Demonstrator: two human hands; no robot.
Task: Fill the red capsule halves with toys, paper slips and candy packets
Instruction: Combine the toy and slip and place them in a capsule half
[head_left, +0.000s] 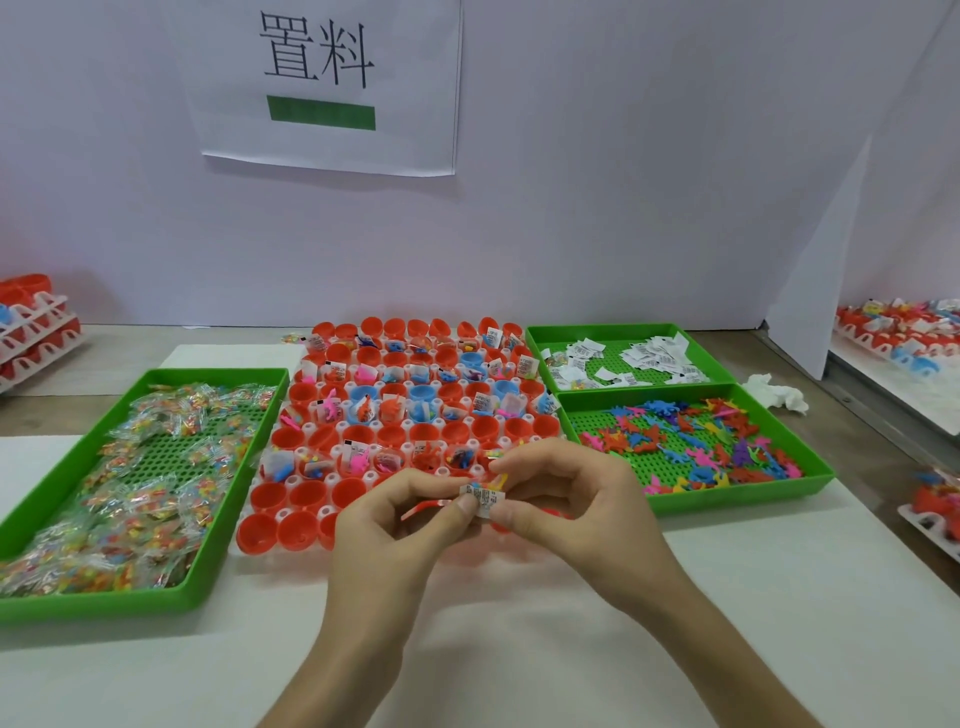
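At 6 o'clock on the capsule rack (327, 512), your left hand (395, 519) and right hand (566, 499) both pinch one paper slip (484, 501) between the fingers (517, 514). Fold it small, then seat it in an empty red capsule half (306, 493) at 9 o'clock.

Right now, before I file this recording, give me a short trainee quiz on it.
1. True or false: the candy packets lie in the left green tray.
2. The left hand and right hand together pinch: A) a paper slip, B) a pen, C) a spoon.
3. Fill in: the toys lie ___ to the person than the loose slips.
Key: 1 true; 2 A; 3 nearer.
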